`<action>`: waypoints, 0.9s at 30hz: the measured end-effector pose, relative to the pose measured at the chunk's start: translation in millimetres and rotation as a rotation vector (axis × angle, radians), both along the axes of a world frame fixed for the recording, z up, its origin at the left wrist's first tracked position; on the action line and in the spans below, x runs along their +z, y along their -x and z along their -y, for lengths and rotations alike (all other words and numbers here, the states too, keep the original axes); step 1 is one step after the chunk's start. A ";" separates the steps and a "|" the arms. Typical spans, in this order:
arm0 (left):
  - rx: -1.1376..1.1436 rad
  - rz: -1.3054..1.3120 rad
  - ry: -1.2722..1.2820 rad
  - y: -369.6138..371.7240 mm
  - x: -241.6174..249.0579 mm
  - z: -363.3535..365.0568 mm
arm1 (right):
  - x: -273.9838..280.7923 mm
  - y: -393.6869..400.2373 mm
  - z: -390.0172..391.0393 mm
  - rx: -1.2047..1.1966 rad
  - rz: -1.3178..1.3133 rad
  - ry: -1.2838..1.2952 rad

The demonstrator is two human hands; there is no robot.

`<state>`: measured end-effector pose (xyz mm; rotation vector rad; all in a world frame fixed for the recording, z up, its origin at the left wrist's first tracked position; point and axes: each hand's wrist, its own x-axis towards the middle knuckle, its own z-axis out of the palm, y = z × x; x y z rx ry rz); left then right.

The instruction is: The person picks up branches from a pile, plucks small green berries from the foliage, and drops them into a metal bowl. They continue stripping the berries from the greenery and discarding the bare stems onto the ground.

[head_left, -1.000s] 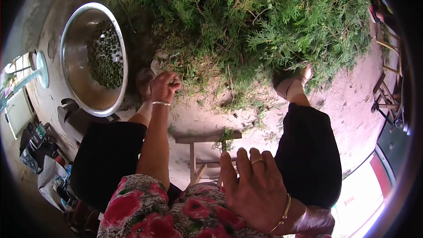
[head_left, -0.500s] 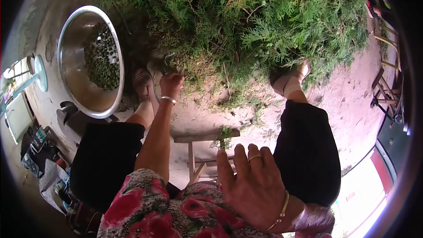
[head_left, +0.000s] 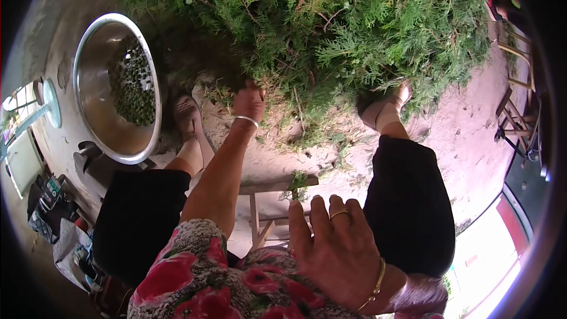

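My left hand [head_left: 249,103], with a pale bangle at the wrist, is closed at the near edge of a heap of green cypress-like branches [head_left: 378,29]. Its fingertips are turned away, and whatever they hold is hidden. Dark foliage just beyond it is smeared by motion. My right hand [head_left: 338,239], with a ring and a gold-coloured bracelet, is held palm down over the lap, fingers stretched out and holding nothing visible. To the left, a large metal basin [head_left: 88,97] holds many small greenish, round pieces [head_left: 136,85], perhaps cones.
A low wooden stool [head_left: 269,188] with a green sprig [head_left: 298,183] on it stands between my legs. Plant scraps [head_left: 289,130] lie on the floor. A light-blue fan [head_left: 50,103] and bags [head_left: 71,245] are at the left. Wooden chairs [head_left: 514,115] stand at the right.
My left hand has moved slightly to the right and a little farther away, still closed. The foliage beyond it has become blurred. My right hand has hardly moved.
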<state>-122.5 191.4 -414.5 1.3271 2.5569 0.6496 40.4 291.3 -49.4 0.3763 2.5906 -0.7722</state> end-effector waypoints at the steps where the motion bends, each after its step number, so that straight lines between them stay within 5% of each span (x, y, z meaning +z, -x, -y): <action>1: 0.028 0.060 0.132 -2.3 -2.6 -1.8 | -0.3 -0.1 -0.7 -0.002 0.005 -0.002; 2: 0.056 0.121 0.267 -4.4 -4.9 -2.4 | -0.3 0.1 -0.9 -0.008 0.008 0.000; 4: 0.022 0.095 0.121 5.7 -7.2 6.2 | 2.0 0.3 0.8 -0.016 0.008 0.007; 6: 0.326 0.804 0.066 18.2 -0.8 17.4 | 7.0 -0.3 3.3 -0.056 0.050 -0.082; 7: 0.555 1.197 0.124 26.0 49.8 10.4 | 6.4 0.1 2.2 -0.057 0.048 -0.084; 11: 0.660 1.625 -0.215 29.9 80.8 44.3 | 7.6 -0.8 1.9 0.005 0.024 -0.049; 16: 0.714 1.356 -0.180 28.4 22.5 22.3 | 8.4 0.5 3.9 -0.015 0.059 -0.069; 18: 0.359 0.512 -0.161 21.4 -9.7 7.4 | 7.4 0.8 1.8 -0.033 0.077 -0.047; 20: 0.317 0.496 -0.063 16.0 8.6 -15.2 | 7.1 0.4 1.1 -0.025 0.076 -0.061; 22: 0.110 0.020 0.180 13.3 2.0 -26.1 | 4.9 0.6 -0.6 -0.015 0.076 -0.076; 27: 0.011 0.093 0.073 13.7 3.8 -19.2 | 1.8 1.3 -1.9 -0.003 0.032 0.035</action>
